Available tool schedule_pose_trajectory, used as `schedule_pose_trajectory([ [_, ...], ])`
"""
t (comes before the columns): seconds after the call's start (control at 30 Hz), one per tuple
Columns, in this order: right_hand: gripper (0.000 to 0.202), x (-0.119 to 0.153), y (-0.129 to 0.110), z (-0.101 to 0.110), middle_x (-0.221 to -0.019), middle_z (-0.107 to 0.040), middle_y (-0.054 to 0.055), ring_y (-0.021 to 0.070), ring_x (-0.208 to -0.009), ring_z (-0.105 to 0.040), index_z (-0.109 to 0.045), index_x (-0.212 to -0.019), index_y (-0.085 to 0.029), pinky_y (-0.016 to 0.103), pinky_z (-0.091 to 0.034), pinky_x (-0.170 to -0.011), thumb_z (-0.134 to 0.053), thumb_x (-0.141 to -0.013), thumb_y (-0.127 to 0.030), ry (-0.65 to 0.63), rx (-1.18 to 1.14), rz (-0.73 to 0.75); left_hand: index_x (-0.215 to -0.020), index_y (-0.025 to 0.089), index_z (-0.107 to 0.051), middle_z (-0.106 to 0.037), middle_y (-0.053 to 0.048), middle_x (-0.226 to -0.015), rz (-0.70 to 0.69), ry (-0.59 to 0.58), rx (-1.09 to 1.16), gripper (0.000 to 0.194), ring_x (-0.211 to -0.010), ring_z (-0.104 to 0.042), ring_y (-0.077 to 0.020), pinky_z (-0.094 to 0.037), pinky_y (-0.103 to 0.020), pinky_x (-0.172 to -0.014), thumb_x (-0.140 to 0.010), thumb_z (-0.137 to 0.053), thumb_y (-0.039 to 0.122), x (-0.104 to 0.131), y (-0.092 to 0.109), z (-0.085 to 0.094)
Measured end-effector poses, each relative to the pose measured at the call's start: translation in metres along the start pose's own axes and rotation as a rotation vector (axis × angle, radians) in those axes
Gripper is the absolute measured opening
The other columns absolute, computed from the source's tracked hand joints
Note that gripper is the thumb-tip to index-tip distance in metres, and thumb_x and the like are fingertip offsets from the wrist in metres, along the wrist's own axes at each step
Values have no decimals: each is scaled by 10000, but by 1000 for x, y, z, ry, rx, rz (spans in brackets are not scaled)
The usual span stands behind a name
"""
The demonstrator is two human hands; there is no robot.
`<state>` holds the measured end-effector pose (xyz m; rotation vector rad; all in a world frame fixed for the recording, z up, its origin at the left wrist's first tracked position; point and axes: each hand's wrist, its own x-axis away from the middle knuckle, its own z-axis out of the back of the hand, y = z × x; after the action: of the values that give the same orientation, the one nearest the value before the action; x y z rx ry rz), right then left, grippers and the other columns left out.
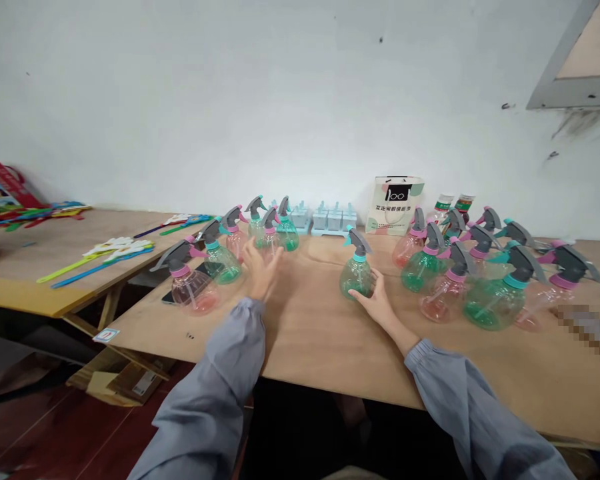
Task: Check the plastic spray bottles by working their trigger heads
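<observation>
My right hand (pixel 379 301) is wrapped around a clear green spray bottle (pixel 357 279) with a grey and turquoise trigger head, its thumb across the front. The bottle stands upright near the middle of the table. On the left, my left hand (pixel 261 270) has its fingers and thumb apart in front of a pink spray bottle (pixel 271 235). That bottle is partly hidden by the hand, and I cannot tell whether they touch. Around it stand more spray bottles, among them a green one (pixel 223 263) and a pink one (pixel 195 290) nearer the table's left edge.
Several pink and green spray bottles (pixel 495 303) crowd the right side. Pale blue ice-pop molds (pixel 334 220) and a paper bag (pixel 394 207) stand by the wall. A dark phone (pixel 169 298) lies behind the left bottles. Colourful hand-shaped sticks (pixel 117 250) lie on the left table.
</observation>
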<state>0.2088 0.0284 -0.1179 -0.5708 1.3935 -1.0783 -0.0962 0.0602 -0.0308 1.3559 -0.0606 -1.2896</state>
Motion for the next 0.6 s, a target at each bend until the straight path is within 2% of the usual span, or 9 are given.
schedule_pose_trajectory([
  [0.03, 930, 1, -3, 0, -1424, -491, 168, 332, -1355, -484, -352, -1370, -241, 572, -385, -1149, -821, -641, -579, -6, 16, 15, -1435, 215, -351, -423, -172, -1474, -107, -44, 46, 748, -1420, -384, -321, -275, -515, -1193, -836, -668, 531, 12, 14, -1],
  [0.1, 931, 6, -9, -2, -1425, -495, 162, 335, -1357, -479, -357, -1393, -242, 576, -377, -1154, -822, -654, -569, -39, 74, 69, -1421, 205, -381, -434, -168, -1473, -263, -233, 175, 789, -1430, -380, -318, -269, -475, -1209, -790, -726, 531, 34, 42, -9],
  [0.17, 912, 14, -15, -5, -1415, -507, 156, 340, -1349, -489, -379, -1409, -248, 575, -382, -1153, -815, -675, -567, -93, 145, 138, -1441, 210, -372, -411, -170, -1504, -254, -407, 315, 915, -1454, -354, -335, -277, -472, -1207, -703, -801, 540, 53, 68, -23],
  [0.23, 898, 22, -23, -10, -1384, -529, 156, 353, -1329, -508, -400, -1422, -250, 583, -405, -1132, -803, -690, -580, -137, 211, 190, -1441, 221, -391, -445, -165, -1477, -194, -507, 453, 980, -1446, -362, -347, -279, -482, -1202, -629, -863, 501, 67, 88, -41],
  [0.37, 910, 30, -42, -13, -1325, -568, 172, 395, -1257, -556, -421, -1440, -239, 621, -457, -1053, -785, -698, -619, -204, 335, 233, -1398, 258, -446, -549, -116, -1358, -30, -443, 631, 822, -1344, -473, -293, -324, -460, -1163, -678, -831, 357, 76, 103, -65],
  [0.43, 772, 26, -54, 0, -1304, -586, 154, 385, -1224, -574, -470, -1402, -261, 616, -455, -1048, -727, -763, -611, -195, 384, 306, -1332, 261, -502, -592, -94, -1284, 38, -417, 676, 687, -1250, -545, -263, -401, -422, -1088, -704, -780, 295, 74, 100, -67],
  [0.5, 599, 17, -63, 28, -1292, -584, 135, 371, -1236, -557, -506, -1353, -279, 612, -414, -1087, -638, -844, -567, -43, 411, 442, -1249, 241, -556, -625, -89, -1217, 102, -408, 686, 569, -1151, -597, -245, -459, -389, -993, -707, -728, 250, 68, 95, -62],
  [0.53, 572, 11, -67, 47, -1286, -569, 136, 378, -1254, -533, -503, -1341, -277, 627, -381, -1107, -619, -853, -552, 109, 434, 517, -1213, 231, -576, -637, -91, -1200, 131, -402, 678, 524, -1123, -610, -241, -470, -379, -960, -705, -702, 232, 65, 93, -58],
  [0.6, 629, 0, -70, 90, -1277, -520, 161, 413, -1277, -485, -446, -1360, -257, 679, -349, -1095, -619, -835, -559, 523, 522, 603, -1165, 224, -602, -655, -94, -1201, 164, -406, 669, 468, -1134, -612, -246, -473, -371, -936, -700, -652, 208, 60, 90, -48],
])
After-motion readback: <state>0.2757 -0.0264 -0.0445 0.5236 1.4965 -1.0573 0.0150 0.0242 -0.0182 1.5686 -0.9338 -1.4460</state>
